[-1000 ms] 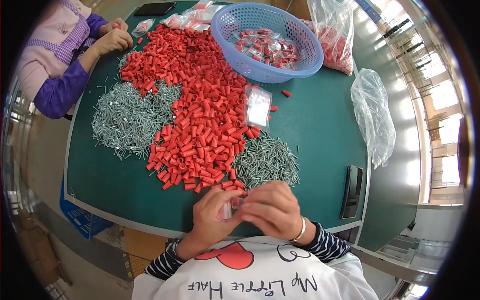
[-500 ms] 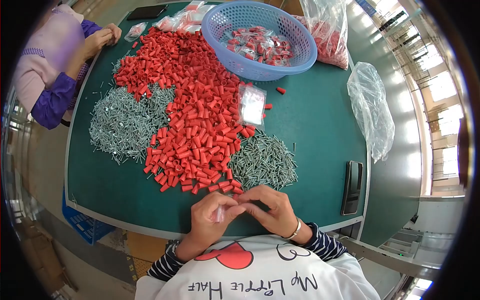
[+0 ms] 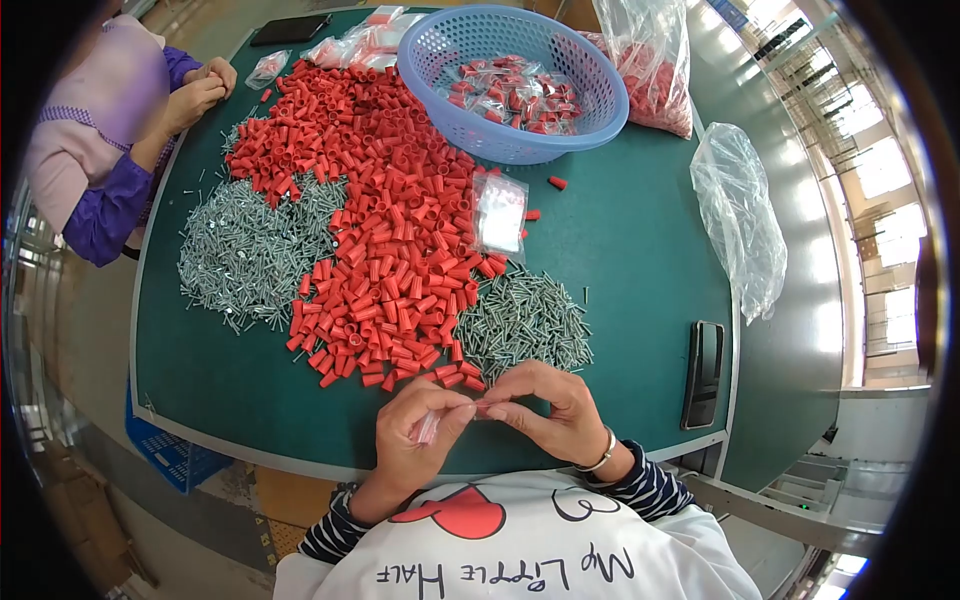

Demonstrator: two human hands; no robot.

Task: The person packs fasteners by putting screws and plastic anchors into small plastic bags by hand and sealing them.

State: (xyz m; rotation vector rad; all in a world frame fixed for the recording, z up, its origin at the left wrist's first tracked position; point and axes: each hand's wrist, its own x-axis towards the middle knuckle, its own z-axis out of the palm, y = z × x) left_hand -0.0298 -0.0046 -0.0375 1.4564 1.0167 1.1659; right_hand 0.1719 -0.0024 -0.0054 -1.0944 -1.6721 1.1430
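Observation:
Near the front edge of the table, my left hand (image 3: 420,430) is closed around a small clear plastic zip bag (image 3: 428,428), which shows between its fingers and looks pinkish. My right hand (image 3: 552,415) pinches the bag's thin reddish edge, thumb and index finger meeting the left fingertips. What the bag holds is mostly hidden by the fingers. Just beyond my hands lie a spread pile of red ribbed plastic caps (image 3: 385,290) and a smaller heap of silver screws (image 3: 525,325). A stack of flat clear bags (image 3: 500,215) rests against the caps.
A blue plastic basket (image 3: 520,150) holds filled bags. A larger screw heap (image 3: 255,250) lies left; a phone (image 3: 703,375), an empty clear bag (image 3: 740,220) and a big bag of red pieces (image 3: 655,90) lie right. Another person's hands (image 3: 205,90) are at the far left edge.
My fingertips have drawn slightly apart along the bag's edge, and my left hand has shifted a little left. The other person's hands have moved slightly. The piles look the same.

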